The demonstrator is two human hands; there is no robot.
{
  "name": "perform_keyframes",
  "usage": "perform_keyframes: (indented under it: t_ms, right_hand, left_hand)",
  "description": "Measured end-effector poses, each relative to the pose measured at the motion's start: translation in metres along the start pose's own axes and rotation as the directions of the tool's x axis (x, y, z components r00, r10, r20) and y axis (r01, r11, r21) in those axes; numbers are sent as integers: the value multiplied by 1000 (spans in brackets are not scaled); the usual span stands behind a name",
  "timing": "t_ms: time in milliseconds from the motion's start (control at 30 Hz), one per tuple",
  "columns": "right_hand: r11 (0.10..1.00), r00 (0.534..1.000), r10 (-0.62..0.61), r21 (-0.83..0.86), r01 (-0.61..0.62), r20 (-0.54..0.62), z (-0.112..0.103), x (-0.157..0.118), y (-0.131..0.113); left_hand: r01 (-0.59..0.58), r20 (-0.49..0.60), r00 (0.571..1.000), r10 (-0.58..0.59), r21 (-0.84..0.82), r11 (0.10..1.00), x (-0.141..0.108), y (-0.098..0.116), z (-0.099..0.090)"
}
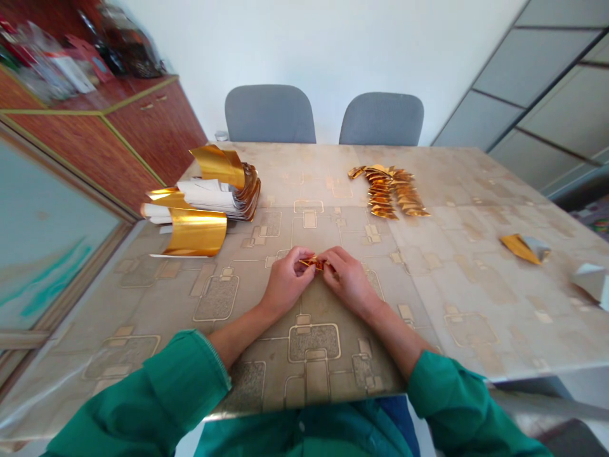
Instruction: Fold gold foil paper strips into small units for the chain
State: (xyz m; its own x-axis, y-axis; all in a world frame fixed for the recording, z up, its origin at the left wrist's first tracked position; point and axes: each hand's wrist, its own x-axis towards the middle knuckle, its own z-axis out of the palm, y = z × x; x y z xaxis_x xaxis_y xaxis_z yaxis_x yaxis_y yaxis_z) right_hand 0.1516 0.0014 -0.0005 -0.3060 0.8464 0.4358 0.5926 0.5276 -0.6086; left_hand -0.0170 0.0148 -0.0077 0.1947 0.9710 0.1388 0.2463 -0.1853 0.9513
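Between my two hands, low over the middle of the table, is a small folded piece of gold foil paper [314, 263]. My left hand [288, 279] pinches its left end, and my right hand [346, 277] grips the right end with curled fingers. Much of the paper hides behind the fingertips. To the left lies a loose stack of gold foil sheets [197, 232] with white backs, several of them curling up. Further back on the right, finished-looking folded gold pieces [382, 193] lie nested in two rows.
A patterned cloth covers the table [304, 374]. On the right lie a gold scrap of paper [522, 247] and a pale folded paper [592, 284]. Two grey chairs [270, 114] stand at the far edge. A brown cabinet [152, 127] with bottles and bags is at the back left.
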Motion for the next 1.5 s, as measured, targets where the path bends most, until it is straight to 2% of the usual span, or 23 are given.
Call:
perform_keyframes:
  t_ms: [67, 233, 333, 500, 600, 733, 800, 933, 1033, 1133, 1267, 1367, 1500]
  right_hand:
    - [1000, 1000, -15, -16, 14, -9, 0, 0, 0]
    - [999, 999, -43, -31, 44, 25, 1, 0, -3]
    - [998, 999, -33, -53, 34, 29, 3, 0, -3]
    - [998, 999, 16, -63, -19, -40, 5, 0, -2]
    - [999, 999, 9, -48, -10, -31, 7, 0, -2]
    - [998, 1000, 9, -54, -10, -16, 9, 0, -5]
    - [999, 999, 26, -39, -27, -19, 10, 0, -5]
    - [986, 983, 166, 5, -166, -75, 9, -1, -1]
    - [965, 964, 261, 7, -261, -58, 9, -1, 0]
    - [958, 958, 285, -26, -286, -41, 11, -1, -1]
    - [929, 934, 348, -101, -355, -80, 13, 1, -4]
    - [934, 936, 342, -85, -348, -80, 11, 0, -3]
    - [937, 938, 332, -79, -340, -95, 8, 0, -1]
  left_hand:
    - [16, 1, 1000, -16, 24, 1000, 1, 0, -3]
    - [64, 117, 991, -60, -29, 998, 4, -2, -7]
    - [54, 108, 993, -51, -31, 998, 4, -2, -5]
    - [-25, 75, 997, 19, 74, 997, 0, 1, -1]
    - [-12, 70, 998, 3, 125, 992, -2, 2, 0]
    - [-55, 40, 998, 44, 318, 947, -1, 2, 1]
    - [-57, 18, 998, 54, 358, 932, 0, 1, 1]
    - [-6, -30, 999, 14, 268, 963, 4, 0, -2]
    - [14, -51, 999, -2, 236, 972, 4, 0, -4]
    - [-14, -41, 999, 28, 310, 951, 2, 0, -2]
    - [-67, 10, 998, 69, 409, 910, 0, 1, 2]
    - [-58, 16, 998, 57, 369, 928, 0, 2, 1]
    - [-28, 2, 1000, 29, 230, 973, 0, 2, -1]
